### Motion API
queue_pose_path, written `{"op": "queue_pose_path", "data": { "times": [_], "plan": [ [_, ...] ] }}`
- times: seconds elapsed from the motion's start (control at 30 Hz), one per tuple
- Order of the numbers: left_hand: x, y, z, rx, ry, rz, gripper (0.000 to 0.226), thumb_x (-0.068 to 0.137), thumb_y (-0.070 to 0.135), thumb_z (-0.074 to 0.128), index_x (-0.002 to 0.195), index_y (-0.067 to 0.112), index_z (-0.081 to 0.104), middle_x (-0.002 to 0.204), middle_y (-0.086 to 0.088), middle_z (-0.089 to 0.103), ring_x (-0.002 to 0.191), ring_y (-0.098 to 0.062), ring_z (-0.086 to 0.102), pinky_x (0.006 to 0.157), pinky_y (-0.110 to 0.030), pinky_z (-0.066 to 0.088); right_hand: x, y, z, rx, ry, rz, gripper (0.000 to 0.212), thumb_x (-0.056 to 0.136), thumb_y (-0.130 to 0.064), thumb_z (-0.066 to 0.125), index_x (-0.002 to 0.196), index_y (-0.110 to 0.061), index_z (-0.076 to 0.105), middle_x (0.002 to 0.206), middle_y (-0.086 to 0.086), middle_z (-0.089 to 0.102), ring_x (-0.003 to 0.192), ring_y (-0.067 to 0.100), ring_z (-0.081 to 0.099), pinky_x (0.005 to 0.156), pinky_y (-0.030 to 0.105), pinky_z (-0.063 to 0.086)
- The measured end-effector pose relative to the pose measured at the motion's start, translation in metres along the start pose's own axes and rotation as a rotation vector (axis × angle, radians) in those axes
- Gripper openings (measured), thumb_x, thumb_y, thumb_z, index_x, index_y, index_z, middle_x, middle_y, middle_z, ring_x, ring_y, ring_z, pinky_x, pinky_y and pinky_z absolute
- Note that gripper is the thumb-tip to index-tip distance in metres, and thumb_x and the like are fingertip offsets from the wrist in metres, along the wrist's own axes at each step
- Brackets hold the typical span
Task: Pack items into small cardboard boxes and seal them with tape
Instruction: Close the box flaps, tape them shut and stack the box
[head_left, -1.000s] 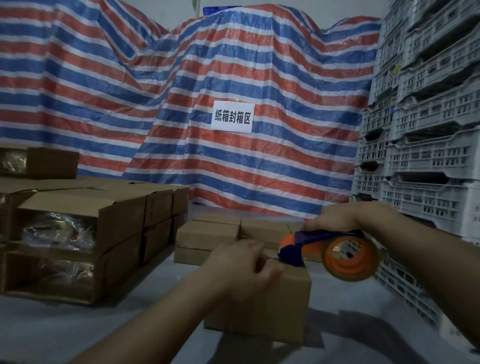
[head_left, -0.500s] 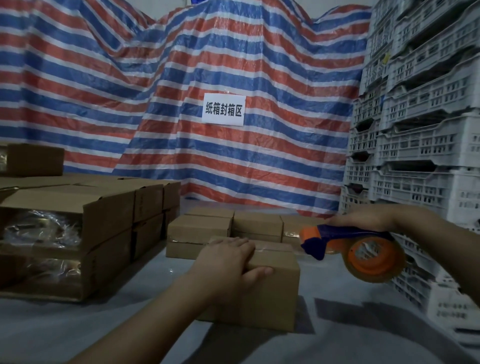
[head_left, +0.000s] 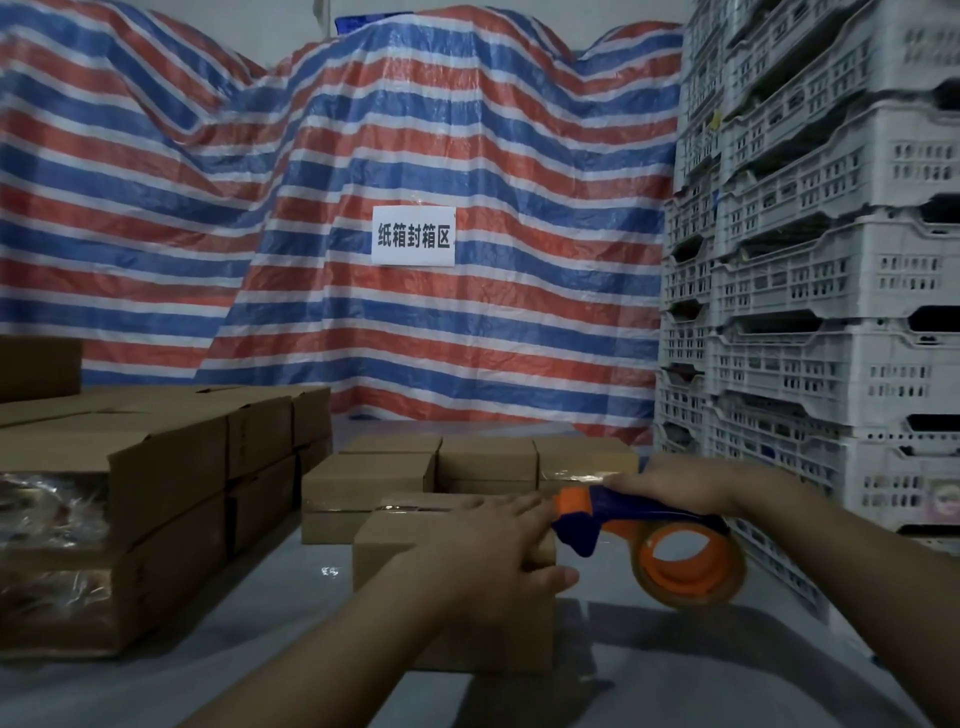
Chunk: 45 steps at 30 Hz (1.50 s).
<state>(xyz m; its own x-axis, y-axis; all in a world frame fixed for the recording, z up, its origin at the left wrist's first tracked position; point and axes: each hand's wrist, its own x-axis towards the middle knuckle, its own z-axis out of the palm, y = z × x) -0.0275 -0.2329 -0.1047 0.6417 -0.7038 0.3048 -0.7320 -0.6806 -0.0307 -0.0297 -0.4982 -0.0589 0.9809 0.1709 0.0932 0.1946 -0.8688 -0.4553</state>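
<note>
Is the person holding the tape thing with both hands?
No, only the right hand grips the tape dispenser; the left hand rests on the small cardboard box.

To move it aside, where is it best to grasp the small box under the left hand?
Probably from above, across the small cardboard box's two side walls: the left hand already rests on top, and the right side is crowded by the tape dispenser.

left hand (head_left: 498, 551): flat, fingers extended | right hand (head_left: 675, 486): curled, gripping

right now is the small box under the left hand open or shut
Shut: the small box has its top flaps flat, and the left hand presses on them.
</note>
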Motion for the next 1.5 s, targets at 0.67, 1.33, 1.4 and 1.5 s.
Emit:
{"op": "queue_pose_path", "data": {
  "times": [0.67, 1.33, 1.4, 1.5],
  "plan": [
    [0.002, 0.001, 0.008, 0.025, 0.046, -0.013, 0.071, 0.092, 0.068, 0.043, 0.151, 0.033, 0.028, 0.158, 0.006, 0.031, 0.142, -0.016, 0.033, 0.113, -0.038, 0.028, -0.007, -0.100, -0.013, -1.111, -0.110, 0.234, 0.035, 0.089, -0.061, 0.050, 0.083, -0.026, 0.053, 0.087, -0.002, 0.059, 0.077, 0.015, 0.057, 0.062, 0.032, 0.040],
    [-0.001, 0.009, 0.001, 0.037, -0.008, 0.008, 0.062, 0.095, 0.060, 0.045, 0.149, 0.033, 0.031, 0.155, 0.002, 0.033, 0.136, -0.022, 0.038, 0.107, -0.041, 0.035, -0.075, 0.016, 0.101, -0.863, 0.507, 0.454, 0.062, 0.098, -0.071, 0.023, 0.061, -0.025, 0.042, 0.059, -0.010, 0.040, 0.048, 0.007, 0.037, 0.045, 0.026, 0.028],
    [-0.001, 0.009, 0.001, 0.035, -0.003, 0.000, 0.061, 0.095, 0.060, 0.045, 0.149, 0.034, 0.032, 0.155, 0.003, 0.033, 0.137, -0.021, 0.037, 0.108, -0.042, 0.034, -0.072, -0.001, 0.090, -0.805, 0.476, 0.464, 0.060, 0.098, -0.071, 0.023, 0.063, -0.026, 0.042, 0.062, -0.009, 0.043, 0.050, 0.008, 0.040, 0.048, 0.027, 0.031],
    [0.001, 0.009, 0.002, 0.031, -0.003, -0.007, 0.061, 0.095, 0.061, 0.045, 0.149, 0.034, 0.032, 0.156, 0.004, 0.032, 0.139, -0.020, 0.034, 0.110, -0.043, 0.030, -0.061, -0.030, 0.081, -0.637, 0.627, 0.309, 0.047, 0.102, -0.057, 0.030, 0.071, -0.025, 0.043, 0.072, -0.009, 0.048, 0.067, 0.013, 0.053, 0.064, 0.031, 0.039]
  ]
}}
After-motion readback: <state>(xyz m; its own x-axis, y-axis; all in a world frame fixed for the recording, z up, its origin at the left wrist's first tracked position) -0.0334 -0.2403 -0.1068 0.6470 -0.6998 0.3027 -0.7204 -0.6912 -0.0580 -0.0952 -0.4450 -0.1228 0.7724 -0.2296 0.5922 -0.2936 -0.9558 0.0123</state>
